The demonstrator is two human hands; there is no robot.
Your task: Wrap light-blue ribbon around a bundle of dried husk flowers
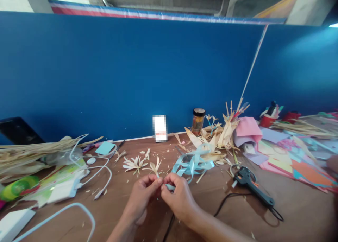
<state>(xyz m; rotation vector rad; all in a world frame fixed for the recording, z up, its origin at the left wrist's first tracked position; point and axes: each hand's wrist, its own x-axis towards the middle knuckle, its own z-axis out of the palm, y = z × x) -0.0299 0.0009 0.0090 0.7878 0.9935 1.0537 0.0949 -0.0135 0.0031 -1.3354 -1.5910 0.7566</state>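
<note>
My left hand pinches the base of a pale husk flower, whose petals point up and away from me. My right hand is closed on a light blue ribbon right beside it. The fingertips of both hands meet at the flower's stem, and they hide the exact spot where ribbon and stem touch. Just beyond the hands, more light blue ribbon lies in loose loops. Another husk flower rests on the brown table to the left.
A black glue gun with its cord lies at right. Dried husks, a dark-lidded jar and coloured paper stand or lie behind. White cables and a charger occupy the left. A blue partition bounds the back.
</note>
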